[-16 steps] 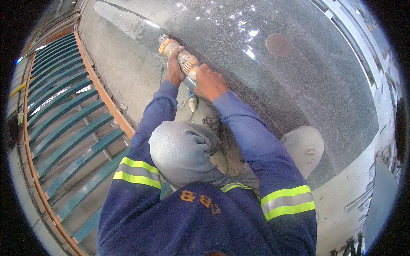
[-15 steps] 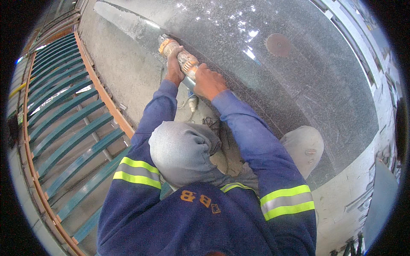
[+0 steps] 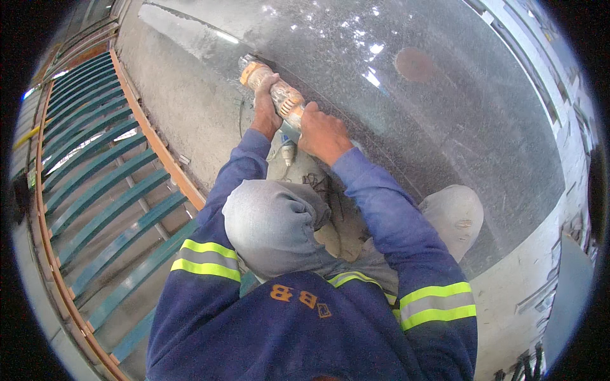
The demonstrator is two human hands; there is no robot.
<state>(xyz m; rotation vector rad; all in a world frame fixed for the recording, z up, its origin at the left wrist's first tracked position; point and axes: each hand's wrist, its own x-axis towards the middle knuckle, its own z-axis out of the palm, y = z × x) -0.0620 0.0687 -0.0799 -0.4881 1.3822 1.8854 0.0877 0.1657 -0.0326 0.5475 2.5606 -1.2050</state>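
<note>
My left hand [image 3: 265, 106] clasps the orange power grinder [image 3: 283, 95] mid-barrel, my right hand [image 3: 325, 133] its rear, at the edge of the dark slab [image 3: 470, 140] — likely heavy and rigid, perhaps dust-slick — best held two-handed.

The power tool [image 3: 283, 98] looks dusty, matt plastic.
</note>
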